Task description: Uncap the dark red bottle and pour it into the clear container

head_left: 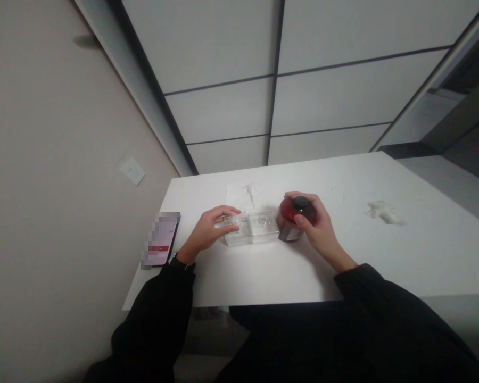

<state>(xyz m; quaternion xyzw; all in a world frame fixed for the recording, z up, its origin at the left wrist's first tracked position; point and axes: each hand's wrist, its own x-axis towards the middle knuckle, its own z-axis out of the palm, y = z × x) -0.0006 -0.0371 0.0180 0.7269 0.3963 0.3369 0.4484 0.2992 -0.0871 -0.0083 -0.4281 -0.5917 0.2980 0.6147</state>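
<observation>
Left hand [207,230] has its fingers [227,213] curled onto the left end of the clear box [250,229], whose long axis runs left-right on the surface [383,255]. Touching the box's right end stands the upright red bottle [293,218], gripped by the right hand [317,226].

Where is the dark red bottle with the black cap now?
The dark red bottle stands mid-table, gripped by the right hand, just right of the clear plastic box.
</observation>
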